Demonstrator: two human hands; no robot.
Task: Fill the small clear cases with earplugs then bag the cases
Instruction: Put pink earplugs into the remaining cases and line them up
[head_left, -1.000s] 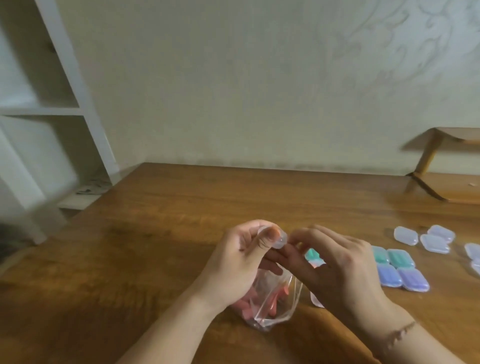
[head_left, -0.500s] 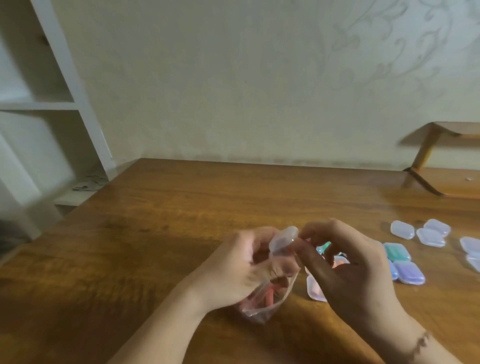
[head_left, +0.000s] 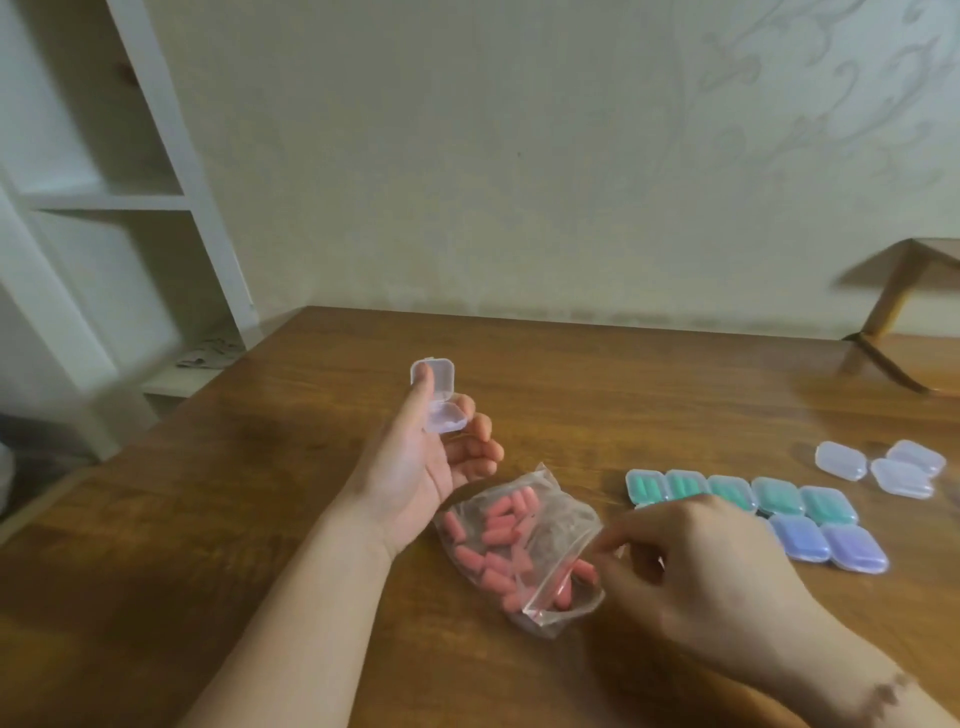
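Note:
My left hand (head_left: 415, 467), palm up above the table, holds a small clear case (head_left: 439, 397) between thumb and fingertips; its lid stands open and it looks empty. A clear zip bag (head_left: 524, 540) of pink earplugs lies on the wooden table just right of that hand. My right hand (head_left: 691, 577) reaches its fingertips into the bag's open mouth; whether they hold an earplug is hidden. Closed cases with green earplugs (head_left: 737, 493) form a row to the right, and cases with purple earplugs (head_left: 826, 543) lie in front of them.
Three empty clear cases (head_left: 878, 465) lie at the far right of the wooden table (head_left: 260, 493). A white shelf unit (head_left: 104, 208) stands left of the table, and a low wooden shelf (head_left: 904, 332) sits at the back right against the wall.
The two hands have parted. My left hand moved away with the case, now open, and the bag lies on the table. My right hand dropped to the bag's mouth.

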